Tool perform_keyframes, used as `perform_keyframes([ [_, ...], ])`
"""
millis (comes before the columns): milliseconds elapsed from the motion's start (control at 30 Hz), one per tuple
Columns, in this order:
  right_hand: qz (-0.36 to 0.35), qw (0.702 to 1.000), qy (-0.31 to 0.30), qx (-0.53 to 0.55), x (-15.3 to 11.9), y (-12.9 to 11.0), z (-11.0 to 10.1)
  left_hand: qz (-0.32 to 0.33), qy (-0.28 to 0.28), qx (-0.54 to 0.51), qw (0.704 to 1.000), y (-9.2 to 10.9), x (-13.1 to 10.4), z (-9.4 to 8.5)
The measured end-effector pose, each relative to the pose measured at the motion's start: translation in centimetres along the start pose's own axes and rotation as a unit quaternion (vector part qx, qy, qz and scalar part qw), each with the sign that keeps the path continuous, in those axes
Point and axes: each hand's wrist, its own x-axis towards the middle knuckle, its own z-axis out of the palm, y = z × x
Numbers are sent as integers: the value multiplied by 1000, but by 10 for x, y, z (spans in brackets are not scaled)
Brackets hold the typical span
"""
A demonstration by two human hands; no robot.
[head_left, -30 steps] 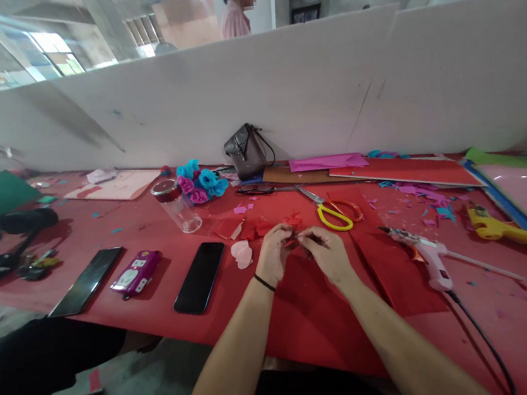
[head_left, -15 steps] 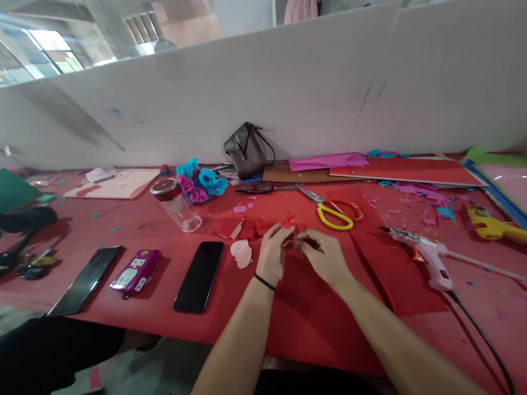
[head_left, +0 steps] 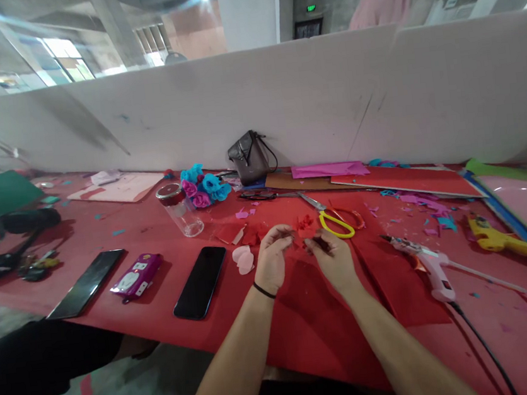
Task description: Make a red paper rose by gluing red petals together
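Note:
Over the red paper sheet, both hands are close together with a small gap between their fingertips. My left hand, a black band at its wrist, has its fingers curled and thumb close to the index finger; what they hold, if anything, is too small to make out. My right hand pinches a small piece of red paper. Just beyond the fingertips is a crumpled bit of red crepe paper. Yellow-handled scissors lie right behind my right hand. Pale pink paper petals lie left of my left hand.
A phone, a purple case and a clear jar stand to the left, near blue and pink paper flowers. A pink glue gun with a cable and a yellow glue gun lie right. A white partition runs behind.
My hands have moved slightly apart, and the crumpled red paper beyond them shows more clearly. The view has tilted up a little. The person in pink behind the partition appears further right.

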Motion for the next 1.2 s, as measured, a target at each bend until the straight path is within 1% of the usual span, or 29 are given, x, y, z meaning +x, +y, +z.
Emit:
perform_keyframes([
  [100,-28,999,-5,-26,0,6,-2,-17,-6,-18,1000,2,-2,2],
  [167,-54,997,4,-56,-1,8,-3,-16,-10,-23,1000,3,-3,3],
  [267,-90,990,22,-106,-1,7,-4,-7,10,-31,999,6,-2,4],
  [333,-99,987,19,-124,-2,7,-5,-12,20,-29,999,7,-2,4],
  [500,-83,987,15,-136,-1,8,-5,-34,3,23,999,5,-3,2],
  [733,-85,986,15,-145,0,5,-6,-55,6,48,997,5,-5,4],
  [867,-85,986,17,-144,0,5,-5,-35,9,50,998,6,-5,6],
  [967,-73,988,20,-132,0,6,-5,-5,11,41,999,7,-5,6],
  [1067,-51,992,24,-116,0,9,-5,15,27,23,999,5,-2,3],
  [1133,-40,994,27,-103,0,10,-5,20,44,45,998,1,0,1],
  [1200,-39,994,23,-95,-1,10,-5,14,48,86,995,-4,1,-1],
])
